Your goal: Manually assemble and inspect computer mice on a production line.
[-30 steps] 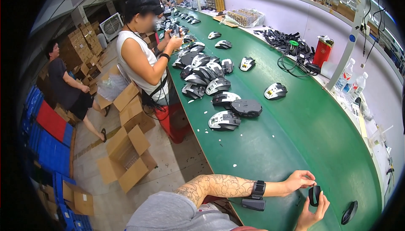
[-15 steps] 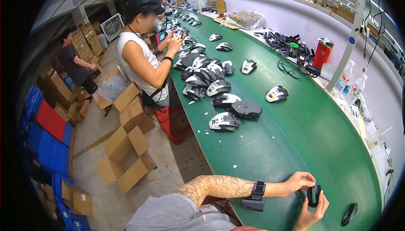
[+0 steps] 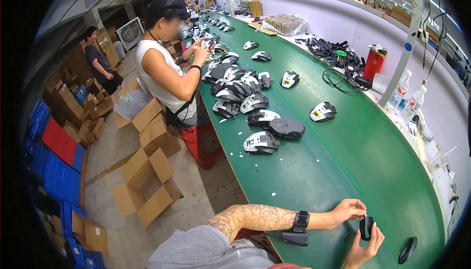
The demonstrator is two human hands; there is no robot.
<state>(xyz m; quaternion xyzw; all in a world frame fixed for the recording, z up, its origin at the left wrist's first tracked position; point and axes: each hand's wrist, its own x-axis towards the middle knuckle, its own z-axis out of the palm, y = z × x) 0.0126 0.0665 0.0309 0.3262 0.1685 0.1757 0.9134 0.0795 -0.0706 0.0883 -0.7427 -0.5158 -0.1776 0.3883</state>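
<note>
My right hand [image 3: 364, 250] holds a small curved black plastic piece [image 3: 366, 228] between thumb and fingers, above the green work surface [image 3: 319, 180]. At its upper end my left hand [image 3: 349, 210] is closed in a pinch, the fingertips on a tiny white piece [image 3: 365, 215] whose kind is too small to tell. Another black plastic piece [image 3: 407, 250] lies on the surface to the right of my right hand. Farther up the bench lie white-and-black computer mice [image 3: 261, 142], several of them heaped together; one dark mouse [image 3: 287, 128] shows its underside.
A co-worker [image 3: 169, 67] stands at the bench's left side, handling a mouse. Open cardboard boxes [image 3: 132, 173] stand on the floor. Along the right ledge are black parts [image 3: 326, 50], a cable [image 3: 338, 83], a red tin [image 3: 375, 63] and water bottles [image 3: 416, 103]. White scraps [image 3: 273, 194] dot the bench.
My hands stay almost in place; the black plastic piece has turned slightly in my right hand. In the background, a standing person has shifted to the right.
</note>
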